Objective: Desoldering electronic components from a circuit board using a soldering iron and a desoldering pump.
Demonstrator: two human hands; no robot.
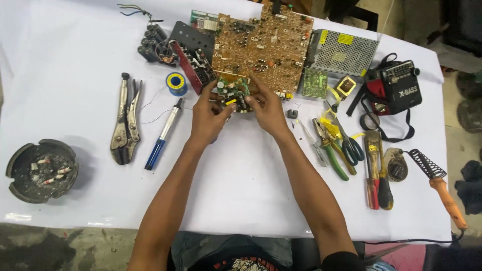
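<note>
So both hands closed on small green circuit board [234,94]: left hand [208,118] pinching its left edge, right hand [266,111] gripping right side, board between them above white desk [241,170]. Big brown board [263,45] just beyond fingers. Soldering iron [163,134], locking pliers [125,120] off left; cutters [331,145], scissors [347,138] off right.

A white-covered counter [241,170] carries locking pliers [125,120], a solder spool [176,83], a brown circuit board [263,45], screwdrivers [377,175] and a soldering iron [442,188].
</note>
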